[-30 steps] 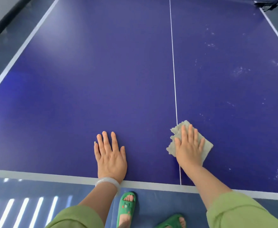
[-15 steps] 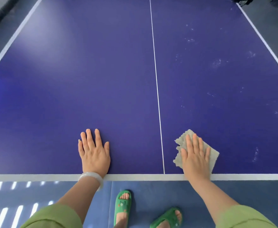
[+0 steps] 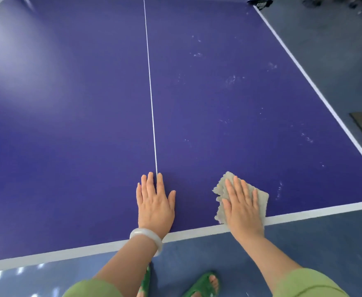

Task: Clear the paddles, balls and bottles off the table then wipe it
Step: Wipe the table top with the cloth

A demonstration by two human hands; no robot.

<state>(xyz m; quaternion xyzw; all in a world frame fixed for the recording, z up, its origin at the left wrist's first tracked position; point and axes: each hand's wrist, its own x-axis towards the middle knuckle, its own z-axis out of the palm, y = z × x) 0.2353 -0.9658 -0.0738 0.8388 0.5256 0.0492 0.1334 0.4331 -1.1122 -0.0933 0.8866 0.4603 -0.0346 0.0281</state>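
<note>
Table (image 3: 68, 125): blue top, no paddles, balls or bottles seen on it. Left hand (image 3: 155, 205) is laid flat by the near edge, over the end of the centre line (image 3: 151, 93); fingers straight and close together, thumb set apart. Bracelet (image 3: 146, 235) noted on that wrist. Right hand (image 3: 241, 206) is pressed flat on the cloth (image 3: 261, 202), fingers straight, slightly spread. Cloth is located at the near edge, right of the line. White smudges (image 3: 230, 79) are recorded on the right half.

Single head-worn wide-angle view, looking forward and steeply down, close over the table's (image 3: 68, 146) near edge
</note>
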